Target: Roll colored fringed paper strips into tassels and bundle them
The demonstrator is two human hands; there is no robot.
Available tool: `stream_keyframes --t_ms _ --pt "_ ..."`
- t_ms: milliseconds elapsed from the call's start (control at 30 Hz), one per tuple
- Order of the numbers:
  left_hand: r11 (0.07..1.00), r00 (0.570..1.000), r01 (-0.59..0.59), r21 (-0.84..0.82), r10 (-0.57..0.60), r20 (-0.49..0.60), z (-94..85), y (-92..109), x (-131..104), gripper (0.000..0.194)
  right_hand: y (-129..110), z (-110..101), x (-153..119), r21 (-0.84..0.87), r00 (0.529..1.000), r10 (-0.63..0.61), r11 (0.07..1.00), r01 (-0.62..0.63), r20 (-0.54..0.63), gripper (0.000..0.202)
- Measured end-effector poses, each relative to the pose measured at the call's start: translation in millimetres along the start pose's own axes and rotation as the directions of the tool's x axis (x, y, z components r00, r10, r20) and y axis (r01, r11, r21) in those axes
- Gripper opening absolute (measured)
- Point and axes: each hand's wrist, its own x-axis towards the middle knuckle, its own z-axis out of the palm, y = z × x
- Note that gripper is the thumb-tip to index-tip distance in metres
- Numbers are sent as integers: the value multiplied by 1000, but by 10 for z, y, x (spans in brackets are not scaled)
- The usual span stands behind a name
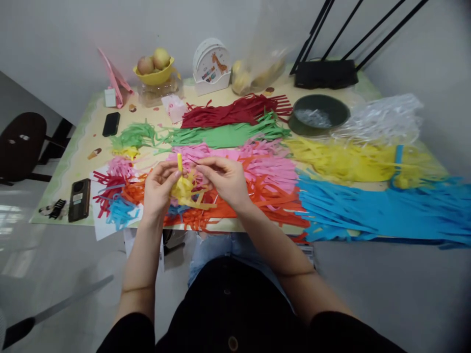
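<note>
My left hand (pixel 162 184) pinches a yellow paper tassel (pixel 184 191) by its tightly rolled top, which stands upright with the fringe hanging below. Close by on the right, my right hand (pixel 222 179) has thumb and forefinger pressed together, and whatever thin thing is in them is too small to make out. Beneath both hands lie fringed pink paper (pixel 270 169) and orange-red paper (pixel 265 206). To the left is a pile of small tassels, among them a blue tassel (pixel 119 211) and a dark red tassel (pixel 108 191).
Fringed green paper (pixel 221 136), red paper (pixel 228 113), yellow paper (pixel 342 159) and blue paper (pixel 397 213) cover the table. A dark bowl (pixel 319 115), a black router (pixel 326 73), a yellow fruit bowl (pixel 154 77) and a giraffe-printed holder (pixel 212 68) stand behind. Two phones lie left.
</note>
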Motion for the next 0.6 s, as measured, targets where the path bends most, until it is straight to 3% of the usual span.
stream_keyframes --t_ms 167,600 --pt "992 996 87 -91 -88 -4 -10 73 -36 40 -58 -28 -53 -182 997 -40 982 50 59 19" --pt "967 989 145 -209 -147 5 25 121 -77 38 -107 5 -96 -146 997 24 989 -13 73 19"
